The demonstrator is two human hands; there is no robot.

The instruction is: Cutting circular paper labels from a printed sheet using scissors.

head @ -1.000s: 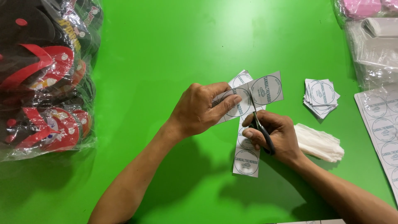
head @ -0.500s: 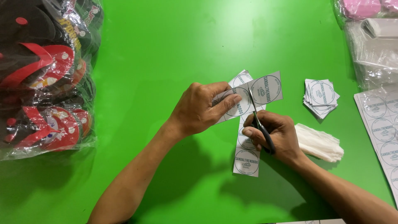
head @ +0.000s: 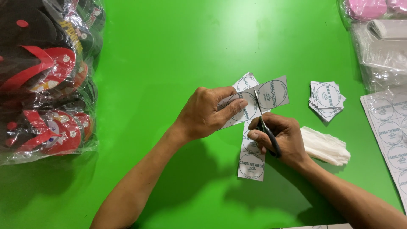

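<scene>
Two bare forearms reach in from the near edge over a bright green surface [head: 178,51]. Nearest the viewer, a vertical strip of round labels [head: 251,163] lies flat on the surface, its near end poking out below the hands.

Just beyond it, right of centre, the right hand [head: 280,138] grips a pair of black-handled scissors [head: 266,127], its fingers curled shut through and around the handles. The blades point away from the viewer and cut into a strip of printed round labels [head: 263,98] between two of its circles.

The left hand [head: 207,112], just left of the scissors, holds that label strip off the surface, thumb on top and fingers beneath, pinching the paper beside the cut. The strip's right end, one square with a circle, sticks out past the blades.

Immediately right of the right hand lies a folded white cloth [head: 325,146]. Farther right, a small stack of cut square labels [head: 327,98] sits on the surface. At the right edge, a large uncut sheet of labels [head: 388,131] runs near to far.

At the left edge, red and black sandals in clear plastic bags [head: 42,80] are piled. In the far right corner are clear plastic bags [head: 381,55] and pink items [head: 369,7].
</scene>
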